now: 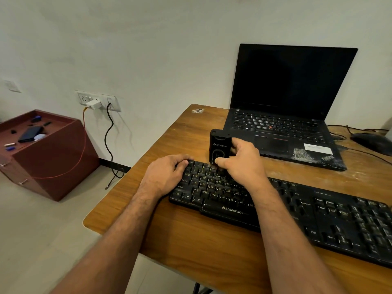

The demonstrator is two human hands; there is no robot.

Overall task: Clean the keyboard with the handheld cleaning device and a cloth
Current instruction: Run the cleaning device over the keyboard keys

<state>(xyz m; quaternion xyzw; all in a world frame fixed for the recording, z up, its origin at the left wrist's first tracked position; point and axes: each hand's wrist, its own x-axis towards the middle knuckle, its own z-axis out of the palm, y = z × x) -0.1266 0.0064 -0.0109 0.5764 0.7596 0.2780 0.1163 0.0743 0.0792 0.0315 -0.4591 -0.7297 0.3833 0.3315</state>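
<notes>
A long black keyboard (297, 211) lies across the wooden table (191, 236). My right hand (244, 162) grips a black handheld cleaning device (219, 145), held upright with its lower end on the keyboard's upper left keys. My left hand (167, 172) rests on the keyboard's top left corner, fingers curled over the edge. No cloth is in view.
An open black laptop (290, 115) with a dark screen stands behind the keyboard. A black mouse (371, 141) and cables lie at the far right. Left of the table are a red-brown cabinet (42, 155) with small items on top, and wall sockets (97, 100) with hanging cables.
</notes>
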